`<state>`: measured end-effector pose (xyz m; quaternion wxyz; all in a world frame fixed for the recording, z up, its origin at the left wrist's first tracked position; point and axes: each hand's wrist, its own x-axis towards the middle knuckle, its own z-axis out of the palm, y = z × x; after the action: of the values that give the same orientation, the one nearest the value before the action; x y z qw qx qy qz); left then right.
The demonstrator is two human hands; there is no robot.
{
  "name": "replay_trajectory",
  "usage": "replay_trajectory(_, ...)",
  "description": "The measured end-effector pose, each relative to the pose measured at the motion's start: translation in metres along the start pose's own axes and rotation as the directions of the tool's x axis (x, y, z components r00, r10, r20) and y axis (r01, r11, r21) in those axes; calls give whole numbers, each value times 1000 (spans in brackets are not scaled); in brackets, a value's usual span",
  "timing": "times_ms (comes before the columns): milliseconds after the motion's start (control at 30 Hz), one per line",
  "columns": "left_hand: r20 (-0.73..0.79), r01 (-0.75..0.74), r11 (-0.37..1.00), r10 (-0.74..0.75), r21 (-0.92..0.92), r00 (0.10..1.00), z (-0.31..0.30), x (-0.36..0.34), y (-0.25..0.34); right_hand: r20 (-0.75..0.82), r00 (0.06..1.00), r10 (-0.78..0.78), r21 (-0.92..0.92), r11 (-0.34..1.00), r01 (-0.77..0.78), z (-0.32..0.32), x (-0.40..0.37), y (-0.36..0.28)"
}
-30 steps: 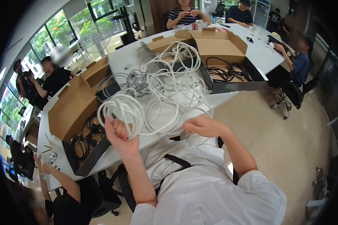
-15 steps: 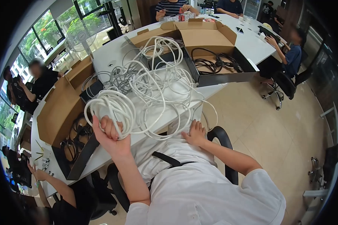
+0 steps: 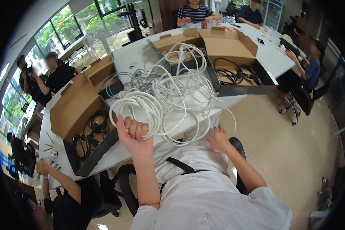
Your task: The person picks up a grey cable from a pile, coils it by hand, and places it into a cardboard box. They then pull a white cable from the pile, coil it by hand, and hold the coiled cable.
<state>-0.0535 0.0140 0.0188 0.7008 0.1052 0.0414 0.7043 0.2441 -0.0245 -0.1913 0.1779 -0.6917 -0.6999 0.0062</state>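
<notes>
My left hand point(image 3: 135, 134) is closed round a coiled white cable point(image 3: 151, 109), held up above the near edge of the table. From the coil, the cable runs right into a loose tangle of white cable point(image 3: 186, 82). Grey cables point(image 3: 142, 78) lie tangled behind the coil. My right hand point(image 3: 219, 140) is low beside my right thigh, near a thin strand of cable; its fingers are partly spread, and whether they touch the strand is unclear.
An open box with black cables point(image 3: 89, 141) stands left on the white table point(image 3: 113, 153); another box point(image 3: 243, 90) with black cables stands at the right. A co-worker's hands point(image 3: 44, 168) are at the lower left. Other people sit across the table. Office chair point(image 3: 301, 101) at right.
The whole view has shifted, moving the scene rightward and slightly down. My left hand still grips the coil. My right hand has lifted a little off my thigh, its fingers more bent.
</notes>
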Motion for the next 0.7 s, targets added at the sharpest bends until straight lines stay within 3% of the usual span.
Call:
replay_trajectory(100, -8, -30, 999, 30, -11, 1000, -4, -1, 7, 371, 924, -92, 339, 940, -42, -97, 0, -70)
replay_trajectory(167, -10, -5, 999, 5, -34, 1000, -5, -5, 8, 599, 750, -281, 730, 576, -367, -137, 5, -102)
replay_trajectory(267, 33, 163, 982, -161, -100, 986, -6, -15, 0, 294, 849, -439, 926, -87, -366, -138, 10, -128)
replay_trajectory(367, 32, 233, 971, -232, -57, 972, -13, -23, -11, 439, 805, -399, 759, -315, -570, -146, 32, -134)
replay_trajectory(467, 25, 242, 966, -241, -89, 970, -21, -20, -5, 426, 849, -314, 822, -259, -508, -159, 23, -137)
replay_trajectory(567, -67, 110, 991, -115, -75, 991, -16, -19, 4, 502, 750, -431, 791, -124, -600, -159, 20, -109)
replay_trajectory(667, -61, 20, 999, -23, -42, 998, -14, -21, 11, 700, 601, -385, 689, 584, -429, -191, 22, -88)
replay_trajectory(700, -37, 15, 998, -17, -55, 999, -14, -22, 11, 624, 672, -398, 764, 492, -418, -195, 19, -85)
